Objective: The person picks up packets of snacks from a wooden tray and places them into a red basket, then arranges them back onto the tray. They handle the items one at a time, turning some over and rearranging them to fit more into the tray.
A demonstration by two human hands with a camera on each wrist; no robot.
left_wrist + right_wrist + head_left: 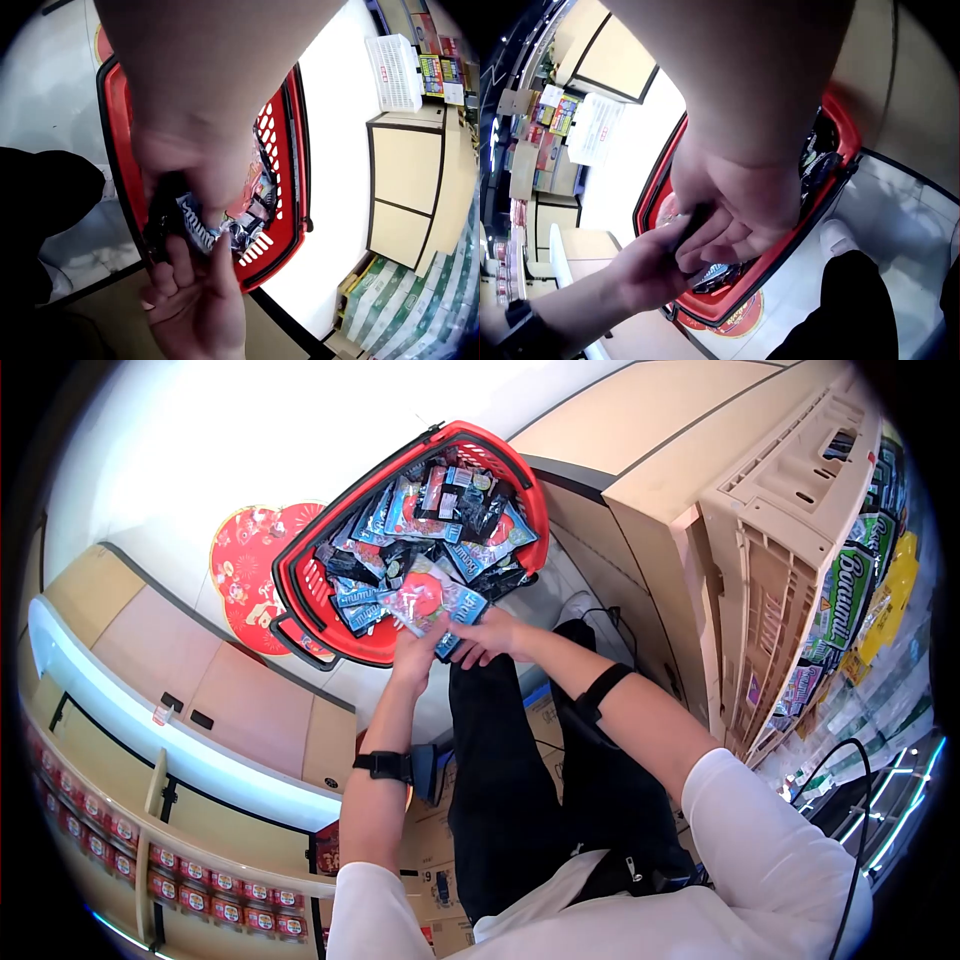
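Observation:
Both hands hold one blue and clear candy packet [428, 598] with a round pink-red print, over the near edge of the red basket [372, 650]. The left hand [415, 652] pinches its lower left part and the right hand [488, 635] grips its lower right corner. In the left wrist view the left hand [191, 161] covers much of the packet [196, 223], with the right hand [196, 307] opposite. The right wrist view shows the right hand [739, 202] with curled fingers against the left hand [646, 271]; the packet is mostly hidden there.
Many similar packets [410, 510] fill the basket. A red floor sticker [245, 575] lies left of it. Cabinets [230, 700] and shelved red jars [195, 885] stand at left, a beige crate [775, 550] and bagged goods [850, 595] at right. The person's legs [505, 780] are close below.

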